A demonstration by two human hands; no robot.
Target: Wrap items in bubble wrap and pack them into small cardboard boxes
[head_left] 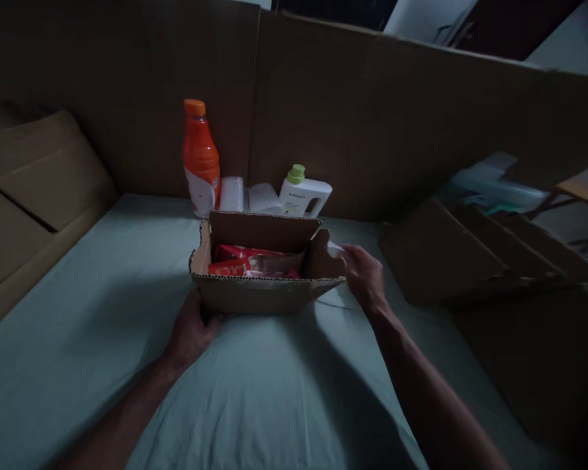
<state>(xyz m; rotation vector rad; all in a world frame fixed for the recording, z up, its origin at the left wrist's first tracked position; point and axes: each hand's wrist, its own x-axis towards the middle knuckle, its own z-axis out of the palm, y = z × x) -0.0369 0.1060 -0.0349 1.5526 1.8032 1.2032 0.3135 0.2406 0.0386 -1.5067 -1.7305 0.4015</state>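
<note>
A small open-topped cardboard box [255, 297] is in front of me, its left end raised a little. Red printed packets [232, 267] lie inside it, partly covered by a brownish piece; their kind is unclear. My left hand [193, 329] is closed on the box's lower left corner, thumb along the bottom edge and the other fingers hidden behind it. At the right end, my right hand [365, 271] is closed by the side wall, its fingertips partly hidden. A small white patch [334, 249] shows between those fingers and the wall; whether it is tape or paper I cannot tell.
Behind the box stand an orange bottle [200, 153], bubble-wrapped items [232, 194] and a white jug [301, 196] with a green cap. Tall cardboard panels [372, 117] close off the back. Cardboard flaps [39, 176] lean in at left, more cardboard [441, 254] at right. Pale green cloth [255, 391] covers the surface.
</note>
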